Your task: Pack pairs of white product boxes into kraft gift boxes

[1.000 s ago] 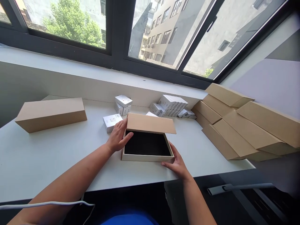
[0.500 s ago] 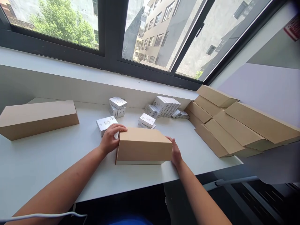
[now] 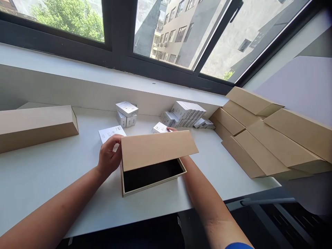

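Observation:
A brown cardboard box (image 3: 155, 148) stands on the table in front of me with its lid lifted on the near side, and its dark inside shows. My left hand (image 3: 111, 154) is closed on the box's left end, near the lid's upper corner. Behind the box reaches my right arm. Of my right hand (image 3: 171, 129) only the fingertips show, at the right edge of a small white box (image 3: 158, 127); the raised lid hides the remainder. Another white box (image 3: 111, 133) lies flat just beyond my left hand.
Small white boxes (image 3: 126, 109) form a short stack near the back wall. More white boxes (image 3: 183, 110) are piled to its right. Several brown boxes (image 3: 275, 141) are stacked at the right; one long brown box (image 3: 36, 128) lies at the left. The white table (image 3: 85, 155) ends in front of me.
The brown box's lid, shut before, is now raised, showing the dark inside. My right hand has gone from the box's right end to behind it, by the small white box.

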Action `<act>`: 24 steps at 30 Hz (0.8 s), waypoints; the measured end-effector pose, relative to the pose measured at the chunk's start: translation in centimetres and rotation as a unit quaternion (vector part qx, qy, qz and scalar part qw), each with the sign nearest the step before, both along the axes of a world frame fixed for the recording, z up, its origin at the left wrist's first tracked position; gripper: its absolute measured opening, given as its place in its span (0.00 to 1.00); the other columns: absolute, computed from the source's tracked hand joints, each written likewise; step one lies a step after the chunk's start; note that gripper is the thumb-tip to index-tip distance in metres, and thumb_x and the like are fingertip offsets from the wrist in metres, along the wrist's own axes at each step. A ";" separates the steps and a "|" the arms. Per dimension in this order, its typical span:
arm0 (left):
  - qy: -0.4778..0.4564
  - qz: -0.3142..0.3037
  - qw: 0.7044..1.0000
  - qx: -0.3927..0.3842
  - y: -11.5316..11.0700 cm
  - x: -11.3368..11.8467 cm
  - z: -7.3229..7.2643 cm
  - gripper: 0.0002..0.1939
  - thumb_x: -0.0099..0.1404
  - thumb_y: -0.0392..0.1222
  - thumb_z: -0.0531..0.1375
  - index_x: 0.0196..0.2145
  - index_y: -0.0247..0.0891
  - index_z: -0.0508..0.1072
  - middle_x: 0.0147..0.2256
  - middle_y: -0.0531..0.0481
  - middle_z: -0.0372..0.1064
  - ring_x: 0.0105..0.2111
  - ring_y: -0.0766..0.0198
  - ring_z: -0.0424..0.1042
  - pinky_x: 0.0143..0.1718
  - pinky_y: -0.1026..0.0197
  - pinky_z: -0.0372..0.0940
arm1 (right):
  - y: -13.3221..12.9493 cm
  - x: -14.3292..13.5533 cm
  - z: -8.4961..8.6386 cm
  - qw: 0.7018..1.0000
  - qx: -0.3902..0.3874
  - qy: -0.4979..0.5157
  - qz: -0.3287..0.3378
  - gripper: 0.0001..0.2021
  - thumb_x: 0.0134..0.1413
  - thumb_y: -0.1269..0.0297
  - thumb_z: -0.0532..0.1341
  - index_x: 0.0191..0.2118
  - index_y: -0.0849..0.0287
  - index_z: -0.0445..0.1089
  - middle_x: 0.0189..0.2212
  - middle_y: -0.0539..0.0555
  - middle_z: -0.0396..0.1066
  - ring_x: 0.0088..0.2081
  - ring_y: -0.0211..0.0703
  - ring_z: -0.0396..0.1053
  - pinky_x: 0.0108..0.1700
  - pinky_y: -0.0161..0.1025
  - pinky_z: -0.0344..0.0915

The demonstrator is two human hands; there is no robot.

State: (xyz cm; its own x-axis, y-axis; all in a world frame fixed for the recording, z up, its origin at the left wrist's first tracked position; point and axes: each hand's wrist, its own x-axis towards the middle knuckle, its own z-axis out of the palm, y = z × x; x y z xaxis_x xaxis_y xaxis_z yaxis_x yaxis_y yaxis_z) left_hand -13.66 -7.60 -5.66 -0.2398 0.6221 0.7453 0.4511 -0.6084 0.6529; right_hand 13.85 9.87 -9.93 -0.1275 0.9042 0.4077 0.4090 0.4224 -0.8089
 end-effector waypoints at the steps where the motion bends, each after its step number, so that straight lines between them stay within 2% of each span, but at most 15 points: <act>1: 0.010 0.014 1.000 -0.019 0.2 -0.2 -0.2 0.03 0.64 0.36 0.59 0.34 0.40 0.73 0.34 0.51 0.76 0.33 0.63 0.72 0.34 0.61 0.67 | 0.4 0.3 -0.1 1.000 0.004 0.001 -0.016 0.21 0.57 0.49 0.61 0.52 0.52 0.70 0.43 0.57 0.75 0.42 0.52 0.74 0.44 0.51 0.72; 4: 0.054 0.065 0.992 -0.099 0.8 -0.7 -0.7 0.05 0.63 0.39 0.59 0.36 0.40 0.74 0.36 0.49 0.76 0.37 0.60 0.73 0.37 0.59 0.67 | 1.2 1.6 -0.3 0.996 0.044 0.012 -0.077 0.22 0.46 0.50 0.68 0.47 0.55 0.71 0.48 0.58 0.71 0.48 0.55 0.70 0.50 0.53 0.70; 6: 0.082 0.094 0.984 -0.125 1.1 -1.0 -1.0 0.06 0.63 0.40 0.58 0.35 0.40 0.75 0.37 0.48 0.77 0.38 0.58 0.74 0.40 0.57 0.67 | 1.4 2.4 -0.3 0.992 0.079 0.009 -0.096 0.23 0.44 0.50 0.69 0.45 0.56 0.70 0.47 0.59 0.70 0.48 0.55 0.69 0.52 0.53 0.68; 9: 0.108 0.141 0.980 -0.095 1.2 -1.3 -1.0 0.07 0.65 0.42 0.58 0.33 0.41 0.75 0.36 0.47 0.76 0.40 0.55 0.73 0.45 0.53 0.66 | 1.2 2.8 -0.2 0.994 0.081 -0.033 -0.068 0.23 0.46 0.48 0.67 0.45 0.56 0.71 0.43 0.58 0.70 0.45 0.53 0.69 0.50 0.52 0.68; 11: 0.112 0.171 0.977 -0.064 1.2 -1.4 -0.8 0.06 0.66 0.41 0.58 0.34 0.41 0.75 0.34 0.48 0.76 0.40 0.55 0.73 0.48 0.51 0.64 | 0.7 2.4 0.0 0.995 0.058 -0.069 -0.052 0.26 0.44 0.49 0.68 0.48 0.56 0.71 0.45 0.58 0.70 0.48 0.54 0.69 0.52 0.50 0.67; 13: 0.097 0.196 0.975 -0.049 1.1 -1.7 -0.6 0.06 0.66 0.41 0.58 0.35 0.41 0.75 0.33 0.49 0.75 0.38 0.57 0.72 0.48 0.52 0.64 | 0.2 1.7 0.2 0.990 0.050 -0.096 -0.089 0.30 0.43 0.48 0.70 0.51 0.56 0.69 0.48 0.59 0.69 0.51 0.56 0.68 0.56 0.51 0.64; 16: 0.038 0.233 0.970 -0.056 1.3 -2.2 -0.5 0.09 0.69 0.44 0.57 0.35 0.40 0.74 0.32 0.50 0.73 0.35 0.59 0.70 0.41 0.55 0.64 | -0.5 0.9 0.7 0.976 0.051 -0.105 -0.185 0.33 0.46 0.46 0.68 0.56 0.56 0.64 0.53 0.62 0.68 0.56 0.58 0.65 0.60 0.54 0.60; 18: -0.012 0.235 0.970 -0.060 1.6 -2.6 -0.4 0.12 0.71 0.48 0.56 0.34 0.40 0.72 0.30 0.51 0.69 0.32 0.60 0.67 0.36 0.57 0.62 | -0.7 0.7 0.9 0.969 0.051 -0.087 -0.225 0.35 0.48 0.45 0.67 0.58 0.56 0.61 0.56 0.63 0.66 0.59 0.59 0.63 0.61 0.55 0.59; 20: -0.053 0.220 0.972 -0.061 1.9 -2.8 -0.4 0.14 0.71 0.50 0.56 0.32 0.40 0.70 0.28 0.53 0.66 0.29 0.62 0.64 0.33 0.58 0.60 | -0.7 0.8 1.1 0.968 0.046 -0.063 -0.237 0.34 0.49 0.43 0.66 0.58 0.56 0.60 0.57 0.64 0.64 0.59 0.58 0.62 0.61 0.54 0.60; 22: -0.080 0.197 0.975 -0.071 2.0 -2.9 -0.4 0.15 0.70 0.52 0.57 0.31 0.40 0.68 0.26 0.55 0.62 0.28 0.64 0.61 0.31 0.58 0.58 | -0.7 1.0 1.3 0.973 0.044 -0.048 -0.222 0.33 0.50 0.42 0.65 0.56 0.55 0.62 0.56 0.63 0.65 0.58 0.56 0.64 0.61 0.52 0.60; 24: -0.094 0.175 0.977 -0.082 2.0 -2.9 -0.5 0.16 0.70 0.54 0.58 0.31 0.40 0.67 0.26 0.55 0.61 0.27 0.64 0.59 0.30 0.58 0.57 | -0.8 1.0 1.3 0.982 0.040 -0.066 -0.171 0.32 0.49 0.41 0.65 0.54 0.54 0.64 0.54 0.61 0.67 0.56 0.56 0.65 0.61 0.52 0.60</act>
